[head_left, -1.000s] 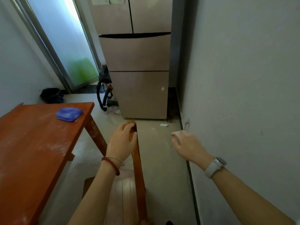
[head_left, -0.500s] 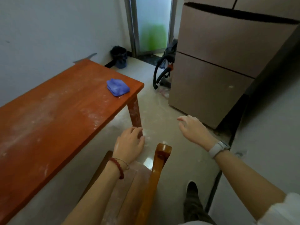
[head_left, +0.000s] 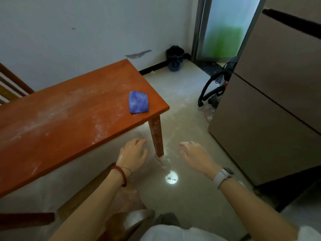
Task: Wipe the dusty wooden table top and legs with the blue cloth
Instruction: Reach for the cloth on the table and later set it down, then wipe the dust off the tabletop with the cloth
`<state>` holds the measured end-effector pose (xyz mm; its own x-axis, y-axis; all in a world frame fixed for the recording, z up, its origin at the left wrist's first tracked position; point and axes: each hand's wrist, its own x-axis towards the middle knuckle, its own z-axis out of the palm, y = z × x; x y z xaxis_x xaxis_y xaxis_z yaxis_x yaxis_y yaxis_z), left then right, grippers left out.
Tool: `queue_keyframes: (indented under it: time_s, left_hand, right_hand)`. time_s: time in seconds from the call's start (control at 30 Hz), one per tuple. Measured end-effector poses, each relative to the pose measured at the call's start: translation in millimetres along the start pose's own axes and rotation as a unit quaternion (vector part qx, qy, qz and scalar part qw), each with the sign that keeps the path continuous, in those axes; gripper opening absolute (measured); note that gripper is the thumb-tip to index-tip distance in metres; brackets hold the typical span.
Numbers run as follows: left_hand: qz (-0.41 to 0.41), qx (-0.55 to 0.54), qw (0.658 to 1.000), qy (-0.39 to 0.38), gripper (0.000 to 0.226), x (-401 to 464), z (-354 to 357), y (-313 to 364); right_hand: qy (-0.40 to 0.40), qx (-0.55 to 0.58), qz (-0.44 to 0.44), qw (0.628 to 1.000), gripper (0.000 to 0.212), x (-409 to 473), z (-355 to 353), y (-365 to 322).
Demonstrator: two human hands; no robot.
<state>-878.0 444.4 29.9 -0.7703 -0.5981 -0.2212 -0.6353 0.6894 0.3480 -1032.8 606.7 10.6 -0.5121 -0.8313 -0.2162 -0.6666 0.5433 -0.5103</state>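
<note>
A reddish wooden table (head_left: pixel 69 115) streaked with white dust fills the left of the view. Folded into a small bundle, the blue cloth (head_left: pixel 138 104) lies near the table's right corner. One dusty table leg (head_left: pixel 156 136) drops from that corner to the floor. My left hand (head_left: pixel 132 154) hovers below the table's front edge, just left of the leg, fingers apart and holding nothing. My right hand (head_left: pixel 196 156), with a watch on the wrist, floats open to the right of the leg, above the floor.
A tall beige fridge (head_left: pixel 271 101) stands at the right. A black hose (head_left: pixel 212 91) lies beside it and a dark bucket (head_left: pixel 174 58) sits by the glass door. A wooden chair seat (head_left: pixel 97 192) is below my left arm; another chair (head_left: pixel 12 84) stands far left.
My view has swung left and down toward the table. My left hand has let go of the chair back and both hands have moved closer to the table leg.
</note>
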Motion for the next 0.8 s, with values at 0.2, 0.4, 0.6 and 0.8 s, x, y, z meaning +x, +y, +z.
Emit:
queue_keyframes:
  time_s: [0.2,0.4,0.6,0.8]
  left_hand:
    - [-0.072,-0.042,0.997,-0.004,0.040,64,16,6]
    - [-0.167,-0.101,0.979,0.048,0.044,154,28,-34]
    - [-0.271,-0.087,0.956,0.074,0.047,217,37,-82]
    - [-0.307,-0.039,0.949,0.061,0.048,234,39,-111]
  right_hand:
    - [-0.035,-0.014,-0.038,0.999,0.038,76,-18,17]
    - [-0.038,-0.032,-0.083,0.995,0.039,203,-16,5]
    - [-0.070,-0.166,-0.218,0.959,0.065,324,15,-29]
    - [-0.187,-0.303,-0.345,0.869,0.079,407,36,-39]
